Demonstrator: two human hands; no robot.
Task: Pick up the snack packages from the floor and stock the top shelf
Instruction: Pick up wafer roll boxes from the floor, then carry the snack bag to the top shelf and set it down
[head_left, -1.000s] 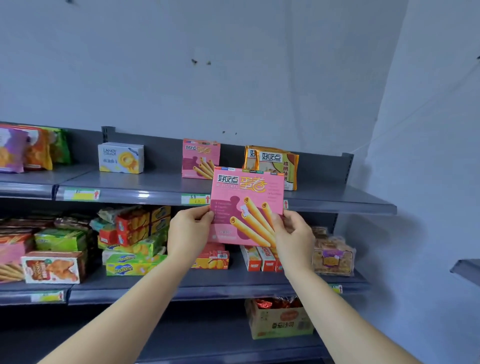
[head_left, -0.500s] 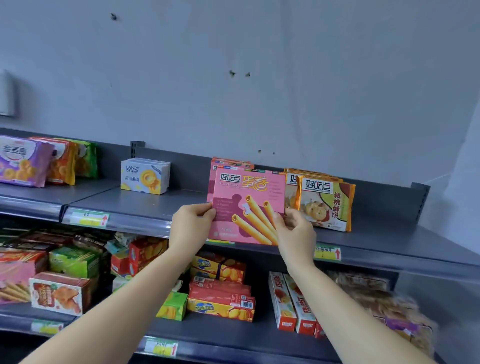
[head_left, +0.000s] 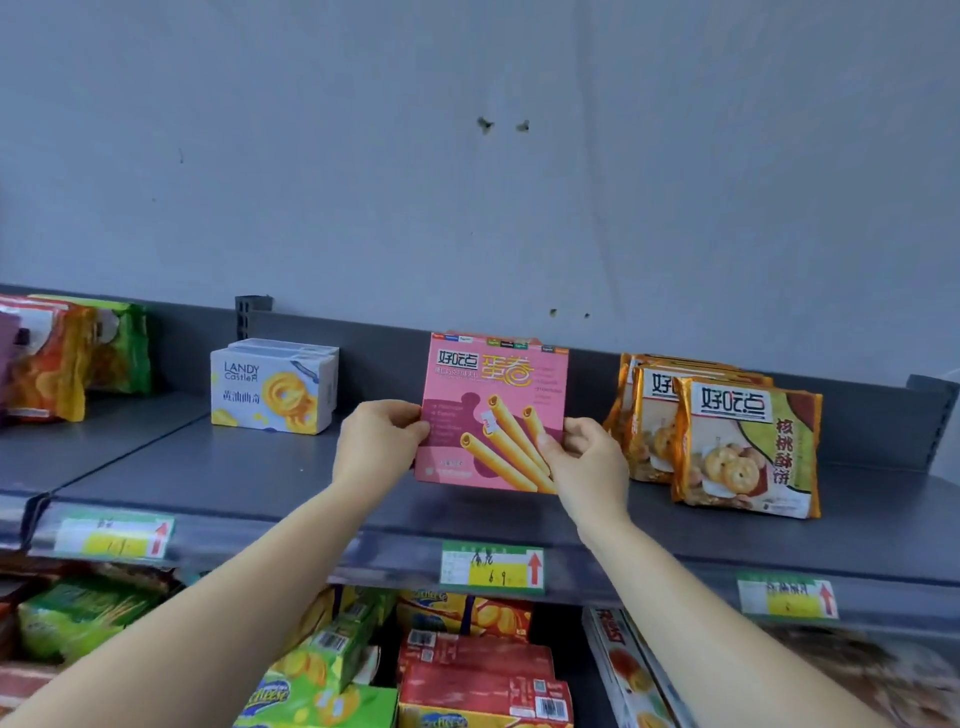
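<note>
A flat pink egg-roll snack box (head_left: 493, 405) stands upright over the grey top shelf (head_left: 260, 467), its lower edge at or just above the shelf surface. My left hand (head_left: 376, 441) grips its left edge and my right hand (head_left: 582, 457) pinches its lower right corner, thumb on the front face. Directly behind it the top edge of another pink box (head_left: 524, 343) peeks out against the shelf's back panel.
A white Landy Castle cookie box (head_left: 272, 387) stands to the left, orange cookie bags (head_left: 748, 447) to the right, and orange and green bags (head_left: 62, 358) at far left. Price tags (head_left: 491, 566) line the shelf's front rail. The lower shelf holds several snack boxes (head_left: 478, 670).
Both hands have carried the pink box up and forward from below the shelf edge onto the top shelf, in front of the other pink box. The camera has moved closer.
</note>
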